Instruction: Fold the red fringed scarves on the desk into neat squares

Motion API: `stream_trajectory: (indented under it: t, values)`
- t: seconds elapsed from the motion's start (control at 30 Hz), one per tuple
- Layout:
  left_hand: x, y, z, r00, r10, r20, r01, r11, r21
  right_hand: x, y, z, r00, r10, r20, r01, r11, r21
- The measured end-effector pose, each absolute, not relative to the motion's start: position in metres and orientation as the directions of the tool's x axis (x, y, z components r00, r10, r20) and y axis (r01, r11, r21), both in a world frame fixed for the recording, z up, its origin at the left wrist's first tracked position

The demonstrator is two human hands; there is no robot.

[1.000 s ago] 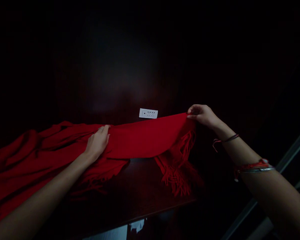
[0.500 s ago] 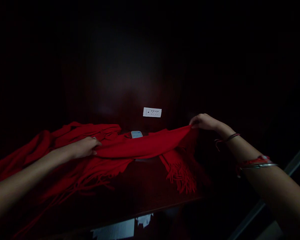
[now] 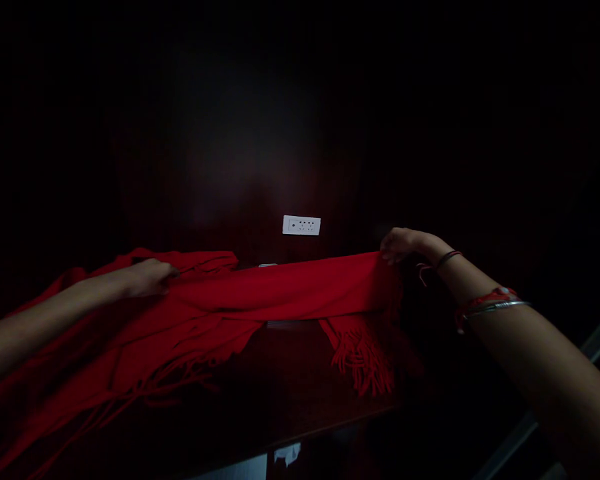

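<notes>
A red scarf [image 3: 280, 293] with fringed ends lies across a dark wooden shelf. One band of it stretches nearly straight between my two hands. My left hand [image 3: 153, 277] is closed on the cloth at the left, over a loose heap of the same scarf. At the right end of the band, my right hand [image 3: 400, 245] pinches the upper corner. Fringe hangs below the band on the right, and more fringe trails at the lower left. A pale-edged device [image 3: 268, 265] peeks out behind the scarf, mostly covered by it.
A white socket plate [image 3: 301, 225] sits on the dark back panel above the scarf. The shelf's front edge [image 3: 325, 425] runs across below, with white papers [image 3: 287, 455] under it. Pale rails [image 3: 510, 440] show at the lower right. Much of the scene is too dark to make out.
My left hand has moved left along the scarf, drawing the band longer and straighter. My right hand has lowered slightly with its corner. The device showed more half a second ago.
</notes>
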State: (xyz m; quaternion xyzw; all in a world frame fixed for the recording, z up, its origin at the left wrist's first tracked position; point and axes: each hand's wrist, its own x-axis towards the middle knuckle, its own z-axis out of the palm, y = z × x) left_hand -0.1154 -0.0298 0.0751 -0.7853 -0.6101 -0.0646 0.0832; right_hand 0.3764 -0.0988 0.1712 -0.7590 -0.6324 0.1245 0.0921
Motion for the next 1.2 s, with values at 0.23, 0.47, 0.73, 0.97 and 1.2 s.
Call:
stream_trajectory:
  t: [0.23, 0.47, 0.73, 0.97, 1.2]
  values:
    - [-0.118, 0.013, 0.109, 0.302, 0.916, 0.263, 0.931, -0.224, -0.289, 0.36, -0.06, 0.172, 0.325, 0.885, 0.332, 0.93, -0.236, -0.282]
    - [-0.125, 0.006, 0.093, 0.398, 0.78, 0.483, 0.917, -0.331, -0.222, 0.372, -0.06, 0.126, 0.213, 0.723, 0.657, 0.977, -0.151, -0.15]
    - [-0.139, -0.054, -0.007, 0.73, 0.657, 0.188, 0.669, -0.743, -0.006, 0.391, -0.145, -0.006, 0.151, 0.839, 0.523, 0.988, -0.106, -0.116]
    - [-0.142, -0.071, -0.011, 0.671, 0.725, 0.154, 0.728, -0.684, 0.049, 0.39, -0.167, -0.024, 0.126, 0.907, 0.401, 0.991, -0.095, -0.096]
    - [-0.144, -0.087, -0.015, 0.526, 0.85, -0.02, 0.839, -0.515, 0.177, 0.376, -0.178, -0.012, 0.246, 0.953, 0.177, 0.967, -0.253, 0.019]
